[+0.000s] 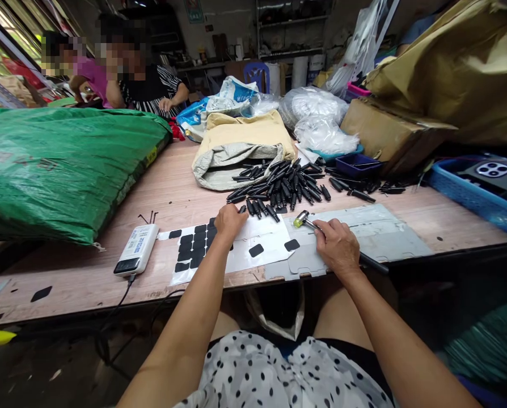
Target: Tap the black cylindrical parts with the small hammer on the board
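My right hand [338, 246] is closed round a small hammer [308, 221], its yellow-green-tipped head pointing left and its black handle sticking out below the palm. At the near edge of a pile of black pen-shaped pieces [285, 184], my left hand [229, 222] pinches one such black piece [242, 209]; most of it is hidden by the fingers. Under and beside that hand lies a white sheet [260, 229] bearing rows of black rounded-square pads [193, 246]. A loose pad [256, 250] rests on the sheet's right part. Below the hammer is a grey board [364, 229].
A white power bank [136, 249] with a cable lies left. Large sacks include a green one [62, 170] at left and an open beige one [247, 136] behind the pile. A blue basket [470, 195] holding a phone stands right. Two people [151, 85] sit across the table.
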Available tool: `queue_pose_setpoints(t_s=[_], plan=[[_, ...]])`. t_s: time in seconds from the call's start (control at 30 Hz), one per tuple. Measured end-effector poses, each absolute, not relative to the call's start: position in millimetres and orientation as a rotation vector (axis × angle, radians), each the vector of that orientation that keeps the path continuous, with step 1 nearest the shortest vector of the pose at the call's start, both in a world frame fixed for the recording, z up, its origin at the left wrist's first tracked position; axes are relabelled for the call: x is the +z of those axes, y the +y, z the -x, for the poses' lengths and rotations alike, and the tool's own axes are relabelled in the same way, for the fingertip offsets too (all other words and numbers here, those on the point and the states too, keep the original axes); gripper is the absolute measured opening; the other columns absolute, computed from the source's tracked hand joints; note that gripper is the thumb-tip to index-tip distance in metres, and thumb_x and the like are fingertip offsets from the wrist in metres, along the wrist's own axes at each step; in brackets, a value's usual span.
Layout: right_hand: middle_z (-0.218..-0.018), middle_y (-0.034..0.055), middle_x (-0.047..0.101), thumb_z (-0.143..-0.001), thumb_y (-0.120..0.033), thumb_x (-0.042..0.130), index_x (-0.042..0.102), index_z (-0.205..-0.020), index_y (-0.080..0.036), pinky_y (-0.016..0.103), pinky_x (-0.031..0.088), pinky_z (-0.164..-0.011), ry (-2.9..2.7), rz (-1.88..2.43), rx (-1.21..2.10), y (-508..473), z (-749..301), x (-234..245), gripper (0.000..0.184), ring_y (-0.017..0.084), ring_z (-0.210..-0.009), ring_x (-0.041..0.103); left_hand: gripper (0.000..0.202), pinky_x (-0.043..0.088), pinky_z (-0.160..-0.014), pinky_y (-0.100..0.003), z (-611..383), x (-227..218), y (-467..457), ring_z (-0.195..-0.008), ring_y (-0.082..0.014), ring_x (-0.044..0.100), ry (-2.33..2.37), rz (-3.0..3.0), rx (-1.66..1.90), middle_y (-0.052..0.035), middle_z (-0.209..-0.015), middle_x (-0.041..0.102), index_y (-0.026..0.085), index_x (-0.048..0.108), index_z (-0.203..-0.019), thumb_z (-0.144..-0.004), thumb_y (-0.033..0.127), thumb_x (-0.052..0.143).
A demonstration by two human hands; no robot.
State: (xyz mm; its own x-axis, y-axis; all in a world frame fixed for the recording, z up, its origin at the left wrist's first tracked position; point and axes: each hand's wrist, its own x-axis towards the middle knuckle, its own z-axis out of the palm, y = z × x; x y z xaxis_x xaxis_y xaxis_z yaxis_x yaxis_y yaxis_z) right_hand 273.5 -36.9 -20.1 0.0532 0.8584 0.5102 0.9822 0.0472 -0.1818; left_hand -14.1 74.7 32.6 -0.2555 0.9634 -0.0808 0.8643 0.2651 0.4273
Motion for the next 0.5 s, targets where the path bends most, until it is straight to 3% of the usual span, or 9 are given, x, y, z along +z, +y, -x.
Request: queue_pose_setpoints(t_s=[0.13, 0.27, 0.5], plan=[[-0.095, 0.0077, 0.063, -0.096, -0.028, 0.054, 0.073, -0.118, -0.024, 0.034, 0.032, -0.074, -1.834, 1.850, -0.313, -37, -273, -19, 0.029, 0.022, -0.088, 0.048, 0.019, 0.048, -0.079, -0.038, 24, 38, 49, -0.096, -0.0303, 0.066, 2.110, -1.853, 0.553, -0.0107, -0.104, 0.073, 0.022, 0.072, -0.096, -0.079, 0.030, 0.068], [-0.094, 0.0074, 0.063, -0.096, -0.028, 0.054, 0.073, -0.117, -0.024, 0.034, 0.032, -0.074, -1.829, 1.856, -0.314, -37, -273, -20, 0.029, 0.022, -0.088, 0.048, 0.019, 0.048, -0.078, -0.032, 18, 33, 19, -0.090, -0.0216, 0.062, 1.533, -2.125, 0.607, -0.0031, -0.094, 0.070, 0.022, 0.074, -0.097, -0.078, 0.025, 0.071], [-0.094, 0.0068, 0.063, -0.097, -0.028, 0.053, 0.073, -0.117, -0.024, 0.034, 0.033, -0.075, -1.854, 1.840, -0.332, -35, -276, -22, 0.029, 0.022, -0.087, 0.049, 0.023, 0.046, -0.084, -0.035, 6, 2, -1, -0.092, -0.0224, 0.059, 1.340, -2.194, 0.694, -0.0037, -0.092, 0.069, 0.022, 0.077, -0.103, -0.084, 0.034, 0.076]])
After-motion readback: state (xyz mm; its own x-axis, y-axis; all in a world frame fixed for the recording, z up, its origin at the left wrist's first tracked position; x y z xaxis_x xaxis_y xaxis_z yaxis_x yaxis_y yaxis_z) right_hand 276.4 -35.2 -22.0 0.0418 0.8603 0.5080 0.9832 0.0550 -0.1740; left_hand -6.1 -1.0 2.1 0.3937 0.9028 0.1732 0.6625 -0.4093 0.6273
